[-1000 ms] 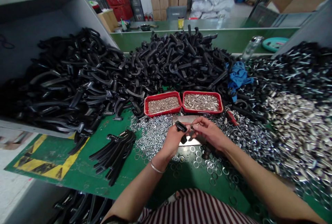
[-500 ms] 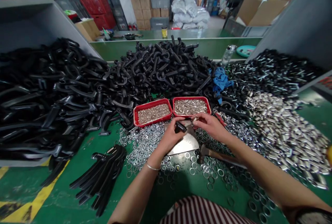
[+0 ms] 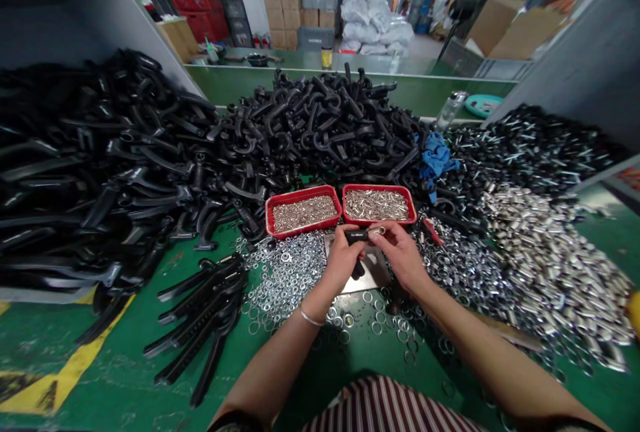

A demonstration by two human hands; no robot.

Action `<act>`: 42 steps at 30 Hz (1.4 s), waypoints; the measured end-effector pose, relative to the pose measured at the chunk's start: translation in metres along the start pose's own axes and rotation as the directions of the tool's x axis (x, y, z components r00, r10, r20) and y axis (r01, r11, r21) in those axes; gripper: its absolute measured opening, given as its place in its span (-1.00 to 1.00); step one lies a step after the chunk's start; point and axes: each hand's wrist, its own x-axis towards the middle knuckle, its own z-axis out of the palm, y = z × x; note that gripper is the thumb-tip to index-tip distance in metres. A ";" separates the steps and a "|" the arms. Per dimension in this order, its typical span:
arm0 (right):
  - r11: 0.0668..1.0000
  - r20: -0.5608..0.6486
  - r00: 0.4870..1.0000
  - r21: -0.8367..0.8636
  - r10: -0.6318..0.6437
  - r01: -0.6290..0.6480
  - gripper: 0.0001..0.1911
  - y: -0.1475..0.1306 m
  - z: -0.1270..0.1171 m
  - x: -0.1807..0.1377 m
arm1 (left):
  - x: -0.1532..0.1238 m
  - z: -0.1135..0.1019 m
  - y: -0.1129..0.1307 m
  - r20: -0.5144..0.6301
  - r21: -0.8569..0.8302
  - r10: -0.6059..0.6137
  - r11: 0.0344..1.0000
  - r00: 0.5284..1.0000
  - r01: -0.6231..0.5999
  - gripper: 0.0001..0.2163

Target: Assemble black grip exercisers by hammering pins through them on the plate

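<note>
- Far left on the green table (image 3: 115,352), there's a bunch of long black parts (image 3: 213,312) lying loosely fanned.
- Left hand (image 3: 341,262): grip closed around a short black piece (image 3: 357,237) with pale lettering on it, held over the metal plate (image 3: 373,279), just nearer the person than the two red trays (image 3: 306,227).
- Right hand (image 3: 404,259): narrow fingertip grip on a small shiny metal bit (image 3: 379,229), right at the black piece's right end. Can't tell if it's in or just touching.
- Step in hand, my guess: lining these two up. Next move probably calls for a steady left hold and careful right fingertips.
- Versus half a second ago: the long parts have spread apart, the black piece has turned lettering-out, and the gap between the hands has closed.
</note>
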 end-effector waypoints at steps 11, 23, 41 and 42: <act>0.979 0.379 0.922 -0.202 0.078 0.000 -0.80 -0.007 -0.051 0.027 | -0.014 0.003 0.026 0.336 -0.306 -0.091 0.931 0.937 0.200 -0.70; 0.377 0.396 0.918 -0.855 0.031 0.356 -0.89 0.036 -0.101 0.003 | -0.006 -0.009 0.015 0.064 -0.230 0.046 0.973 0.997 -0.030 -0.70; 0.946 0.324 0.936 0.237 0.137 -0.220 -0.71 0.000 -0.006 -0.012 | -0.021 -0.006 0.012 -0.013 0.317 0.427 0.859 0.904 -0.401 -0.78; 0.922 0.348 0.925 0.286 0.153 -0.260 -0.72 0.002 -0.001 -0.011 | -0.021 -0.006 0.011 -0.015 0.335 0.429 0.853 0.903 -0.399 -0.78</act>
